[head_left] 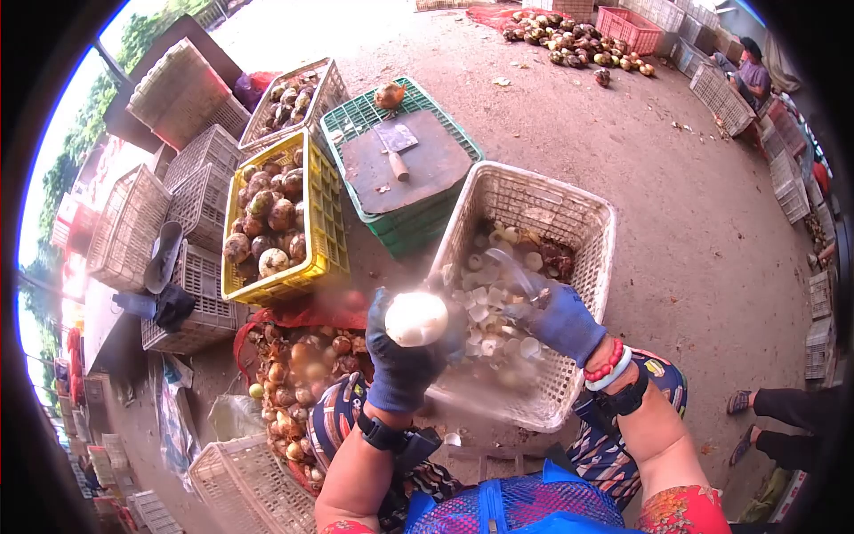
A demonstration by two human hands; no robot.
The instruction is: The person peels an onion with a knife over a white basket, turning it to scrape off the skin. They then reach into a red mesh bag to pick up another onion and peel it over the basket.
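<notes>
My left hand (400, 356), in a blue glove, is closed around a peeled onion (416, 319), white, round and smooth. It is above the left rim of a dirty white plastic crate (589, 198). My right hand (565, 325), also in a blue glove, is over the crate's right side with its fingers curled inward. What it grips is blurred. A pale translucent strip (511, 270) shows just beyond its fingers. Inside the crate lie whitish translucent scraps (480, 311) and brown peelings (559, 258).
Left are a yellow crate (331, 218) of unpeeled onions and a red net bag (238, 343) of more. A cleaver (397, 147) lies on a board (360, 169) atop a green crate (400, 233). A person's feet (743, 418) are at right; another person (754, 76) sits farther back.
</notes>
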